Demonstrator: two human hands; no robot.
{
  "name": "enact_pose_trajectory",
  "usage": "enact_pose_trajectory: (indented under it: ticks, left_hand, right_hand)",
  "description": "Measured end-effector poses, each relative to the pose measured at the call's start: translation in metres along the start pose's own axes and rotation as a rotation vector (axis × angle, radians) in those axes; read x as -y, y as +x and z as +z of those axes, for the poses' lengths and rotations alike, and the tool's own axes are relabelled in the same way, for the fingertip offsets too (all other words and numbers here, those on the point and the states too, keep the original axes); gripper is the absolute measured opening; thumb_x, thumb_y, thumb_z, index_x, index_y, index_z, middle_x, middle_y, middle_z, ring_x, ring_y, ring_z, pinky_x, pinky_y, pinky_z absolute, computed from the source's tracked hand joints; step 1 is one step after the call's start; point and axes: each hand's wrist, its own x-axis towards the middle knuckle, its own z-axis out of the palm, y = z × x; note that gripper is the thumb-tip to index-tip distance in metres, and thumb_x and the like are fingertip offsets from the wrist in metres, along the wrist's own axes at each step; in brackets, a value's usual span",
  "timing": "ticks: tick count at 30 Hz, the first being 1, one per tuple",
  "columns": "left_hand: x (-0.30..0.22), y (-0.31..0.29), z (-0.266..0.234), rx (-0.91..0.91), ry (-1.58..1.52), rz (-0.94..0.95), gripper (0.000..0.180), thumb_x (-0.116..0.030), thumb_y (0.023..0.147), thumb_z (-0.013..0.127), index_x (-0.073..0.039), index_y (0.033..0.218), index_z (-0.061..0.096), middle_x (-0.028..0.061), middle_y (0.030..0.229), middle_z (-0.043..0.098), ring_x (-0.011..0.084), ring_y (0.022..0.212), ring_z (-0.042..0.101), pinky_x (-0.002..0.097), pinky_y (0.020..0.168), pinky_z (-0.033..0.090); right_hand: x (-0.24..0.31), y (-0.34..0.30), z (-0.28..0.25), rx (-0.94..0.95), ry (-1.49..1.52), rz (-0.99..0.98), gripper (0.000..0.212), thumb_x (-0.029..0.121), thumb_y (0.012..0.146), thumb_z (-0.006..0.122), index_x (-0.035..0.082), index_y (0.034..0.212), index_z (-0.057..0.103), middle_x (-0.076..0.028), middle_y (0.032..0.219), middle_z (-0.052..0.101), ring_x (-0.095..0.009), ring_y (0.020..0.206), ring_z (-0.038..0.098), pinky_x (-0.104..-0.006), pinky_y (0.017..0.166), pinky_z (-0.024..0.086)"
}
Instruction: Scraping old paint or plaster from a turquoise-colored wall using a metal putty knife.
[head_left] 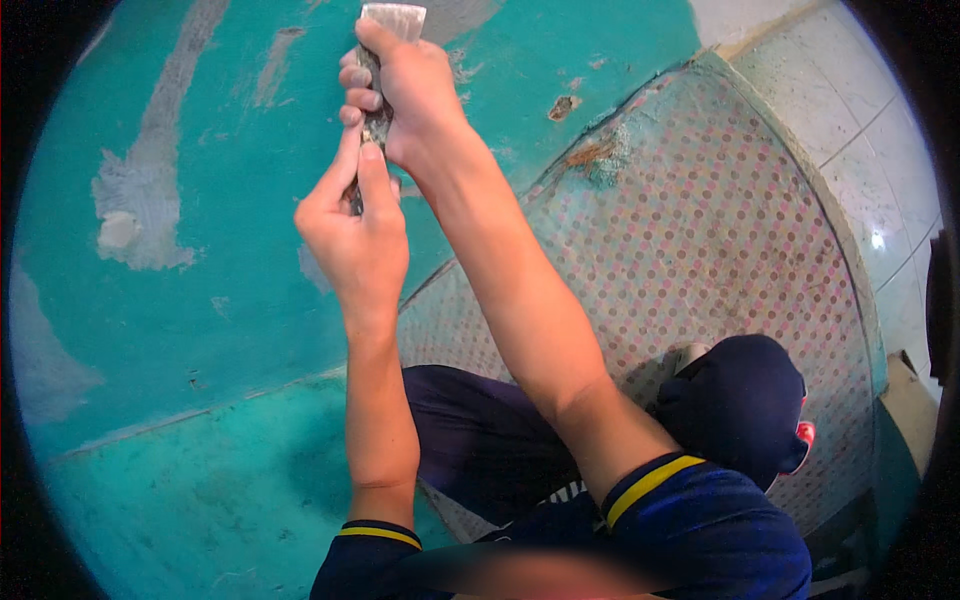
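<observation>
Both my hands are on one scraper with a flat, pale metal blade and a dark, worn handle, held against a teal painted wall at the top of the head view. My right hand wraps the upper part just below the blade, its thumb lying along the tool. Lower down, my left hand closes around the handle's end, its thumb pointing up along it. The fingers cover most of the handle. Grey bare patches streak the paint to the left, and a small chipped hole lies to the right of my hands.
A dotted sheet spreads on the right, its edge frayed beside the teal wall. Beyond it are white tiles. A lighter teal surface meets the wall at lower left. My bent knee rests over the sheet.
</observation>
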Motion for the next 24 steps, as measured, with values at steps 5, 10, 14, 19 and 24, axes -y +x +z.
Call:
enact_pose_trajectory:
  ticks: [5,10,14,19,24]
  left_hand:
    - [0.006,-0.002,-0.007,-0.041,0.026,-0.026,0.036,-0.008,0.096,0.056,0.003,0.131,0.056,-0.0024,0.074,0.055,0.0020,0.055,0.041,0.0184,0.043,0.028]
    - [0.001,-0.008,-0.001,-0.042,0.057,0.035,0.036,-0.006,0.094,0.056,0.007,0.127,0.057,-0.0013,0.076,0.058,0.0036,0.063,0.045,0.0231,0.054,0.038]
    - [0.006,0.004,-0.014,-0.050,0.101,0.098,0.034,-0.005,0.095,0.056,0.004,0.127,0.059,-0.0023,0.079,0.058,0.0029,0.057,0.042,0.0195,0.046,0.031]
    - [0.000,0.000,-0.005,-0.028,0.143,0.137,0.035,-0.004,0.094,0.055,0.005,0.128,0.058,-0.0011,0.077,0.058,0.0036,0.060,0.044,0.0202,0.050,0.034]
    - [0.007,0.001,-0.012,-0.006,0.152,0.142,0.037,-0.002,0.093,0.051,0.005,0.129,0.057,-0.0027,0.072,0.053,0.0036,0.060,0.042,0.0206,0.051,0.034]
  right_hand:
    - [-0.012,-0.002,0.000,-0.018,-0.060,0.016,0.023,0.020,0.095,0.055,0.002,0.085,0.046,-0.006,0.063,0.049,-0.011,0.044,0.039,-0.0327,0.041,0.039]
    - [-0.008,0.000,-0.006,0.060,-0.060,-0.005,0.023,0.021,0.095,0.056,0.003,0.085,0.045,-0.006,0.063,0.049,-0.012,0.044,0.038,-0.0326,0.041,0.040]
    - [-0.021,-0.004,0.001,0.020,-0.046,0.044,0.025,0.023,0.095,0.055,0.003,0.085,0.045,-0.006,0.062,0.048,-0.012,0.044,0.039,-0.0326,0.041,0.040]
    - [-0.011,0.000,-0.004,0.048,-0.036,-0.014,0.024,0.024,0.094,0.058,0.004,0.086,0.048,-0.005,0.062,0.049,-0.011,0.045,0.039,-0.0316,0.043,0.041]
    - [-0.017,-0.002,0.000,-0.001,-0.082,-0.003,0.026,0.025,0.094,0.058,0.003,0.084,0.047,-0.006,0.061,0.048,-0.011,0.044,0.039,-0.0323,0.041,0.040]
